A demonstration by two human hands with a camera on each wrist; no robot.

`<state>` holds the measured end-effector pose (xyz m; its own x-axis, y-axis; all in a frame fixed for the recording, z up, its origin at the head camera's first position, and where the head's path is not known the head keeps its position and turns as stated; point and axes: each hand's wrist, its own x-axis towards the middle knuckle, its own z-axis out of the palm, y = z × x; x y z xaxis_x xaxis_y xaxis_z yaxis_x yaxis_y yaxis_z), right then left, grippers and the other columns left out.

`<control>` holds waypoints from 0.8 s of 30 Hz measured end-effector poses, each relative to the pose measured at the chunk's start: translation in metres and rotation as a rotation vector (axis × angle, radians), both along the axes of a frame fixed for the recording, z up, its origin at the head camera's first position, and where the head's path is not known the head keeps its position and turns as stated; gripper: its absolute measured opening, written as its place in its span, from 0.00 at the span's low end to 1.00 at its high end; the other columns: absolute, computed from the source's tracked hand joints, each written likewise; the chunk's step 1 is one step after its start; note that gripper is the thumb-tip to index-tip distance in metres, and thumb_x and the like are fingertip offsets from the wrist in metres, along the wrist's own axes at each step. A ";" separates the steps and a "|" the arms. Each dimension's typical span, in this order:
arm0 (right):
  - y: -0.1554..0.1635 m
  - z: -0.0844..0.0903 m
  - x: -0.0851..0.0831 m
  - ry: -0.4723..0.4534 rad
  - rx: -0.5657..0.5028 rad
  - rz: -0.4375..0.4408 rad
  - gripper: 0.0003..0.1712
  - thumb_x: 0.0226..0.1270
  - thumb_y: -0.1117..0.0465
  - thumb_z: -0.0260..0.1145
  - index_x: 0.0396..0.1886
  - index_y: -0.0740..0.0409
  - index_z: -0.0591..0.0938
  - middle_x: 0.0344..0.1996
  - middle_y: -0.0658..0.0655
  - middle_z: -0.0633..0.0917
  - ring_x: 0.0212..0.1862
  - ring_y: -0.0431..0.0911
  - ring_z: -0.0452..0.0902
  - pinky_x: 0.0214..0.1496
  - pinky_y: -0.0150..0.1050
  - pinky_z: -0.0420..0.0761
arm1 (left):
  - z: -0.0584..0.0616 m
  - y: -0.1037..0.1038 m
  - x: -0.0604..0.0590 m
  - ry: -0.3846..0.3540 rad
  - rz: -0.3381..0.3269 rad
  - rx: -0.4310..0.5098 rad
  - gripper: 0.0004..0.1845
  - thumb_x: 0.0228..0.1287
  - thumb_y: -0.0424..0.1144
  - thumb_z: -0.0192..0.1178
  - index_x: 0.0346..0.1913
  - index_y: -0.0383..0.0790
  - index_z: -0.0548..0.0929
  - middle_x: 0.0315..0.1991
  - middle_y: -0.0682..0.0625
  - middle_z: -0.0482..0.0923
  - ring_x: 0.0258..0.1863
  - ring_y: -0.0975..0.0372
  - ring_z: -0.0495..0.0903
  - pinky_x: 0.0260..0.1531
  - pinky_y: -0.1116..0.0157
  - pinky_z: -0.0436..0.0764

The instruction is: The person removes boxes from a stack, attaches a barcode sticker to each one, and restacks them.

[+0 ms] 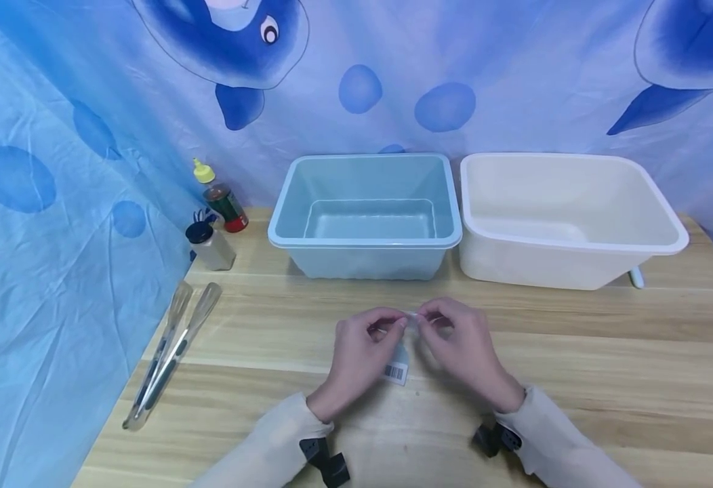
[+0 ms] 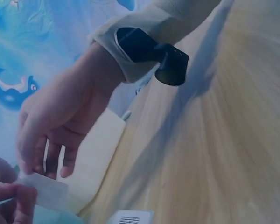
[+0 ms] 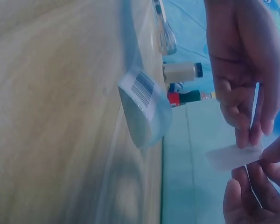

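Observation:
A thin whitish strip (image 1: 413,314) is pinched between both hands above the table. My left hand (image 1: 361,349) grips its left end with thumb and fingertips; my right hand (image 1: 463,349) pinches the other end. In the right wrist view the whitish piece (image 3: 226,157) looks flat and slightly see-through; what it is made of cannot be told. Below the left hand is a small pale-blue packet (image 1: 398,366) with a white barcode label, partly hidden by that hand in the head view. The right wrist view shows more of this packet (image 3: 161,121), its bulging side facing the tubs.
A light-blue tub (image 1: 369,261) and a white tub (image 1: 539,268) stand side by side at the back. On the left lie metal tongs (image 1: 179,349), near a black-capped jar (image 1: 215,251) and a yellow-topped squeeze bottle (image 1: 225,203). A pale handle (image 1: 636,277) shows beside the white tub.

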<state>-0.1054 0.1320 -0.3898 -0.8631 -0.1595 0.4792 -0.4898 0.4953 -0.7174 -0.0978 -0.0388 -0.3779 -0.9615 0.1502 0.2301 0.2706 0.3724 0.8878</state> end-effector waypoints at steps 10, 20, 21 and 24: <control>-0.005 -0.003 0.002 0.212 0.041 0.077 0.10 0.50 0.74 0.71 0.31 0.57 0.85 0.30 0.50 0.87 0.31 0.39 0.82 0.35 0.33 0.84 | -0.008 0.000 -0.004 -0.113 0.033 0.224 0.06 0.61 0.34 0.65 0.37 0.34 0.87 0.33 0.41 0.87 0.30 0.54 0.87 0.31 0.69 0.85; -0.006 -0.002 0.004 0.208 0.081 0.113 0.07 0.53 0.69 0.72 0.31 0.55 0.86 0.32 0.50 0.87 0.37 0.41 0.84 0.42 0.30 0.83 | -0.007 -0.001 -0.005 -0.220 0.053 0.288 0.05 0.58 0.32 0.66 0.35 0.33 0.87 0.33 0.40 0.87 0.28 0.54 0.87 0.26 0.67 0.85; -0.006 -0.002 0.004 0.203 0.084 0.117 0.07 0.53 0.68 0.73 0.32 0.55 0.86 0.33 0.50 0.87 0.37 0.41 0.84 0.43 0.30 0.83 | -0.007 -0.001 -0.006 -0.215 0.059 0.285 0.04 0.58 0.30 0.65 0.35 0.33 0.87 0.33 0.40 0.87 0.28 0.55 0.86 0.25 0.68 0.84; -0.004 -0.004 0.002 0.191 0.092 0.108 0.07 0.53 0.65 0.74 0.33 0.56 0.86 0.34 0.51 0.87 0.37 0.42 0.84 0.42 0.31 0.83 | -0.009 -0.002 -0.006 -0.197 0.092 0.274 0.03 0.56 0.27 0.63 0.33 0.32 0.86 0.32 0.40 0.86 0.26 0.57 0.85 0.24 0.71 0.83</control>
